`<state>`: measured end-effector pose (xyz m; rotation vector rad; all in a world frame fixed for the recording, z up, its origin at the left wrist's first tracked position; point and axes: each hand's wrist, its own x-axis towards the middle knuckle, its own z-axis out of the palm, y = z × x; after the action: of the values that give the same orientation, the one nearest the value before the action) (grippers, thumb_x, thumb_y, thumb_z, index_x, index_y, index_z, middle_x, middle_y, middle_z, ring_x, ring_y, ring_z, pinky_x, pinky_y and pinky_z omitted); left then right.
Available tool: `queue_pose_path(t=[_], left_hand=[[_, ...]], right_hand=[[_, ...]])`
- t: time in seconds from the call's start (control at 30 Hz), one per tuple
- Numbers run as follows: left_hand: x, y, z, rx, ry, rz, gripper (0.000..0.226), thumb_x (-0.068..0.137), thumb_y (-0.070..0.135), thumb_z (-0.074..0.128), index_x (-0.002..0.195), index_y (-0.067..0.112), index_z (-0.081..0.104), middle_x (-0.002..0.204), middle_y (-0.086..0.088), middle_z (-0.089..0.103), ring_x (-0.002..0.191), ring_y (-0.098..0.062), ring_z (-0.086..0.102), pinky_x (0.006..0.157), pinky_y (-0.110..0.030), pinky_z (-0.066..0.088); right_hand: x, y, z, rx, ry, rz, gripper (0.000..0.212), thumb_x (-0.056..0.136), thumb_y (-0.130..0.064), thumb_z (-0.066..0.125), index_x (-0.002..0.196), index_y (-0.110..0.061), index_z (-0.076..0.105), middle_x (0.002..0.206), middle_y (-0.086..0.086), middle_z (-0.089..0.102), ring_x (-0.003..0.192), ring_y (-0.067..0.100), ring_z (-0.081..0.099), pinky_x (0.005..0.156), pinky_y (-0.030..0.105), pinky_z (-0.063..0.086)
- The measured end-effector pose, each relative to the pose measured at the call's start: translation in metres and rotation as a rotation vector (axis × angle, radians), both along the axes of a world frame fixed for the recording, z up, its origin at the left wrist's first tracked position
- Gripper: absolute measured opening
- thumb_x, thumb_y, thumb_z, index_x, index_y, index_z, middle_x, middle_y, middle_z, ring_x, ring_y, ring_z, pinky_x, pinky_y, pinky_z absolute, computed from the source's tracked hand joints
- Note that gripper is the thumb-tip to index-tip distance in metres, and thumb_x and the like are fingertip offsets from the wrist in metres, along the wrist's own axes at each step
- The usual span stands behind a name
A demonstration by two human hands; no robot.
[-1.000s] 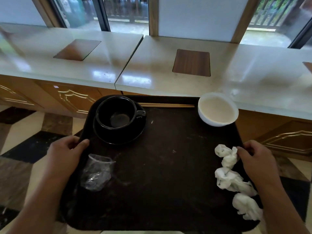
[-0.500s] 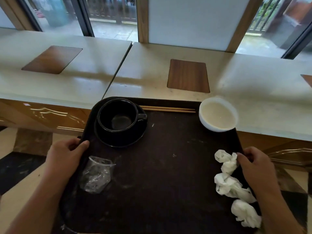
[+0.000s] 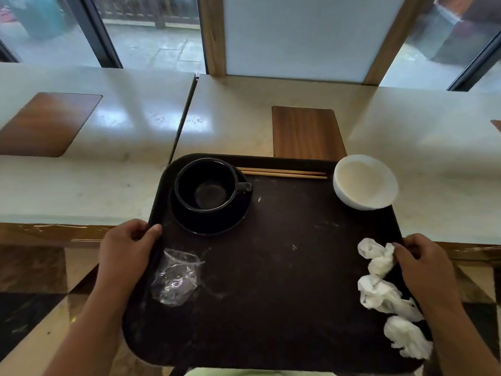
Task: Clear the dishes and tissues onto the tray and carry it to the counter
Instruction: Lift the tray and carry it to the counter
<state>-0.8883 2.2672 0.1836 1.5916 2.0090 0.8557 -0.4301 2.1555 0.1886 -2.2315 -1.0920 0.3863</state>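
Note:
I carry a dark brown tray (image 3: 284, 280) with both hands. My left hand (image 3: 126, 251) grips its left rim and my right hand (image 3: 423, 267) grips its right rim. On the tray stand a black cup (image 3: 207, 184) on a black saucer (image 3: 233, 221) at the far left and a white bowl (image 3: 364, 181) at the far right. Wooden chopsticks (image 3: 282, 172) lie along the far rim. Crumpled white tissues (image 3: 385, 294) lie along the right side, and a clear plastic wrapper (image 3: 174, 278) lies near my left hand. The tray's far half hangs over the pale counter (image 3: 433, 158).
The counter has inset wooden panels (image 3: 306, 132), one straight ahead and one at the left (image 3: 46, 123). A dark seam (image 3: 184, 115) splits the counter in two. Windows and a white wall panel rise behind it. A wooden cabinet front (image 3: 40, 234) and a patterned floor lie below.
The counter has come closer and lower in view, and the tray's far edge now reaches over it. Both hands keep the same grip on the rims.

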Motion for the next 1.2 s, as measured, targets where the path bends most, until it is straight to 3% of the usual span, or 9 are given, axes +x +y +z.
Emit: queue_pose_path(t=[0.2, 0.3, 0.4, 0.5, 0.7, 0.83, 0.97, 1.2], left_hand=[[0.022, 0.044, 0.0, -0.008, 0.062, 0.004, 0.019, 0.091, 0.027, 0.069, 0.073, 0.019, 0.069, 0.065, 0.015, 0.06, 0.061, -0.001, 0.052, 0.053, -0.022, 0.031], [0.036, 0.066, -0.003, -0.008, 0.085, 0.007, 0.018, 0.092, 0.026, 0.068, 0.078, 0.015, 0.07, 0.066, 0.015, 0.058, 0.062, 0.0, 0.049, 0.054, -0.026, 0.032], [0.055, 0.09, -0.008, 0.005, 0.107, -0.003, 0.017, 0.092, 0.023, 0.068, 0.08, 0.013, 0.071, 0.064, 0.013, 0.056, 0.061, -0.006, 0.049, 0.057, -0.032, 0.034], [0.08, 0.114, -0.016, 0.021, 0.127, -0.025, 0.018, 0.093, 0.022, 0.067, 0.077, 0.015, 0.068, 0.064, 0.014, 0.057, 0.062, -0.003, 0.052, 0.055, -0.027, 0.035], [0.135, 0.156, -0.042, -0.021, 0.154, 0.021, 0.026, 0.094, 0.023, 0.065, 0.074, 0.006, 0.067, 0.062, -0.009, 0.065, 0.062, -0.028, 0.061, 0.06, -0.04, 0.046], [0.163, 0.177, -0.054, -0.038, 0.175, 0.035, 0.026, 0.094, 0.023, 0.064, 0.072, 0.009, 0.064, 0.06, -0.005, 0.063, 0.059, -0.023, 0.059, 0.056, -0.035, 0.044], [0.183, 0.196, -0.068, -0.077, 0.143, 0.063, 0.025, 0.096, 0.025, 0.062, 0.075, 0.011, 0.064, 0.063, -0.004, 0.064, 0.061, -0.021, 0.06, 0.06, -0.04, 0.047], [0.196, 0.228, -0.101, -0.084, 0.197, 0.055, 0.026, 0.096, 0.022, 0.061, 0.073, 0.011, 0.061, 0.06, -0.003, 0.061, 0.056, -0.021, 0.056, 0.054, -0.036, 0.042]], right_hand=[[0.015, 0.043, -0.005, 0.012, -0.046, -0.004, 0.016, 0.092, -0.013, 0.064, 0.078, -0.013, 0.059, 0.067, 0.001, 0.06, 0.063, 0.013, 0.055, 0.056, 0.023, 0.035], [0.03, 0.066, -0.011, 0.016, -0.018, -0.007, 0.016, 0.093, -0.013, 0.064, 0.078, -0.012, 0.059, 0.068, 0.002, 0.06, 0.063, 0.016, 0.054, 0.056, 0.027, 0.035], [0.051, 0.093, -0.02, 0.002, 0.0, -0.009, 0.012, 0.093, -0.014, 0.064, 0.082, -0.01, 0.061, 0.069, 0.0, 0.06, 0.064, 0.022, 0.054, 0.063, 0.032, 0.035], [0.076, 0.123, -0.033, 0.006, 0.037, -0.011, 0.011, 0.092, -0.014, 0.064, 0.084, -0.008, 0.063, 0.071, 0.002, 0.063, 0.068, 0.027, 0.057, 0.065, 0.034, 0.036], [0.132, 0.18, -0.058, -0.001, 0.061, -0.006, 0.012, 0.092, -0.018, 0.063, 0.08, -0.014, 0.061, 0.069, -0.003, 0.064, 0.065, 0.01, 0.057, 0.057, 0.028, 0.038], [0.161, 0.21, -0.075, -0.032, 0.078, -0.001, 0.012, 0.091, -0.018, 0.063, 0.08, -0.015, 0.06, 0.068, -0.004, 0.063, 0.064, 0.01, 0.057, 0.057, 0.024, 0.037], [0.176, 0.233, -0.089, -0.029, 0.057, -0.001, 0.013, 0.09, -0.017, 0.062, 0.078, -0.015, 0.059, 0.065, -0.005, 0.06, 0.062, 0.006, 0.054, 0.057, 0.021, 0.035], [0.181, 0.252, -0.124, -0.059, 0.069, -0.048, 0.012, 0.092, -0.017, 0.06, 0.08, -0.013, 0.058, 0.065, -0.002, 0.06, 0.06, 0.018, 0.055, 0.063, 0.032, 0.037]])
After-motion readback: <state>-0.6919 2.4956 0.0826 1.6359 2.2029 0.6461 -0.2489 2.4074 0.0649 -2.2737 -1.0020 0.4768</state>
